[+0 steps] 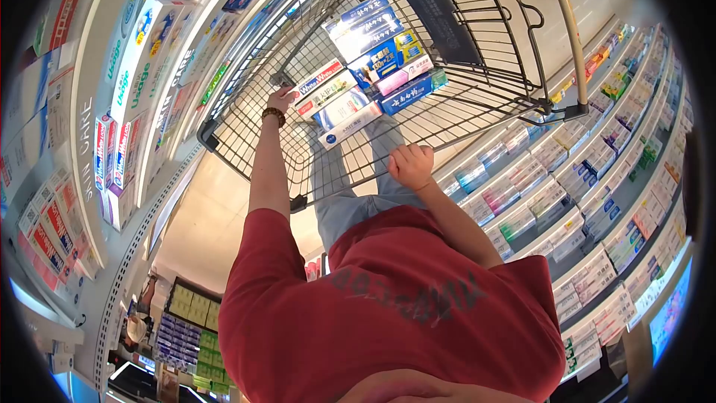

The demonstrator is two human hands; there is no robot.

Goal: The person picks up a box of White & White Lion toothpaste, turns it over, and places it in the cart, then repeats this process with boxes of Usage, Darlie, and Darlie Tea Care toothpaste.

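Note:
My left hand (280,99), with a bead bracelet on the wrist, reaches into a black wire shopping cart (246,116) and grips the end of a white and red toothpaste box (321,77). That box lies on top of several other boxes in the cart, among them blue ones (371,30) and a pink one (403,76). My right hand (410,166) is closed in a fist on the near wire rim of the cart. My red shirt and grey trousers fill the lower middle of the view.
Store shelves packed with boxed toothpaste and skin-care goods run along both sides, on the left (123,142) and on the right (597,179). A beige cart bar (568,30) rises at the upper right. Pale floor shows under the cart.

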